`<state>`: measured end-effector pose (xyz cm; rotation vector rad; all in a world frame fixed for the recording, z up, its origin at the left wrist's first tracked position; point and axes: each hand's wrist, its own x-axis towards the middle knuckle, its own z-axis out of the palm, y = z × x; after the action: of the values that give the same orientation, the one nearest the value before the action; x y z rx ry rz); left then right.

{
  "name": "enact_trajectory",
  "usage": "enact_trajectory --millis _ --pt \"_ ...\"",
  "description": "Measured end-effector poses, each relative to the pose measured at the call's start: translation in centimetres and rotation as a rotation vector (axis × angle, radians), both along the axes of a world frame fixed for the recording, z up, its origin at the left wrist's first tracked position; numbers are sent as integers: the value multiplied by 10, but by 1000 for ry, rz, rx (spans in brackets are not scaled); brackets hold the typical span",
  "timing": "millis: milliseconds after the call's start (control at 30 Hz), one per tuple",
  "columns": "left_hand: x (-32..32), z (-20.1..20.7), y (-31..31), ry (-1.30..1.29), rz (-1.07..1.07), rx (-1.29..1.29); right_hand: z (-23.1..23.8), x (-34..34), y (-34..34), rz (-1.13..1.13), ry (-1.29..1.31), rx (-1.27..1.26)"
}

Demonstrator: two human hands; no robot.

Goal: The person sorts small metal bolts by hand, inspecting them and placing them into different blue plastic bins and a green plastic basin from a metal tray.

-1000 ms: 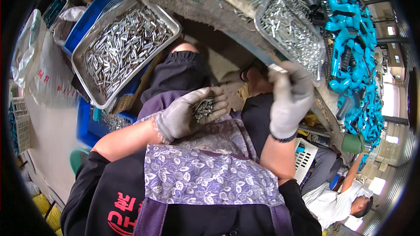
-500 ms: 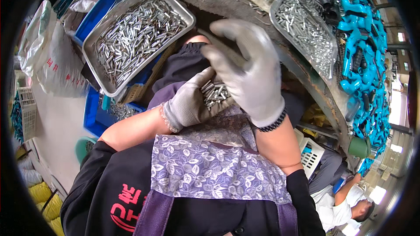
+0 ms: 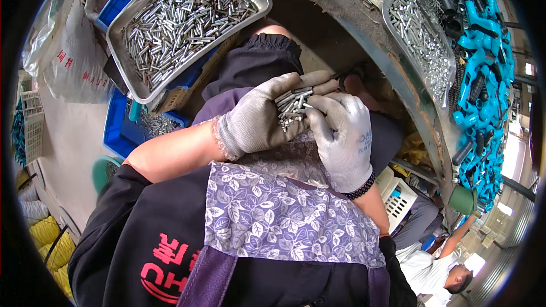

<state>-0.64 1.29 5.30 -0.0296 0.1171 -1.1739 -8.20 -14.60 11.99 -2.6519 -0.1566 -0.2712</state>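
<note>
My left hand (image 3: 259, 115), in a grey work glove, cups a small heap of short silvery metal pins (image 3: 293, 102) in its palm. Close against that heap, my gloved right hand (image 3: 343, 136) has thumb and fingers drawn together at the end of a metal pin. Its fingertips partly hide what they grip. Both hands are over my lap, above a purple leaf-patterned apron (image 3: 284, 216). Up and left of them, a steel tray (image 3: 263, 4) full of similar pins rests above a blue bin (image 3: 118, 131).
A workbench edge (image 3: 401, 79) curves along the right, carrying a clear tray of small metal parts (image 3: 418, 40) and piled turquoise tool-like parts (image 3: 483, 79). White sacks (image 3: 79, 62) stand at left. Lower right, a person in white (image 3: 426, 267) sits near a white crate (image 3: 401, 204).
My right hand has come down from above the left to the pins' right side, its fingers closing. My left hand has shifted slightly right and up, still cupping the pins. The view has moved.
</note>
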Motion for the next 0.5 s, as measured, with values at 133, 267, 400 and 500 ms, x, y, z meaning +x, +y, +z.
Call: enact_trajectory --millis 133,267,400,500 --pt "0 -2 2 3 9 36 5 4 2 -5 -87 -39" --pt "-1 -11 6 48 54 -29 9 6 4 -17 1 267" --pt "0 -1 4 36 82 52 -4 5 0 27 -18 84" --pt "1 -3 6 24 33 -35 -3 1 2 32 -23 65"
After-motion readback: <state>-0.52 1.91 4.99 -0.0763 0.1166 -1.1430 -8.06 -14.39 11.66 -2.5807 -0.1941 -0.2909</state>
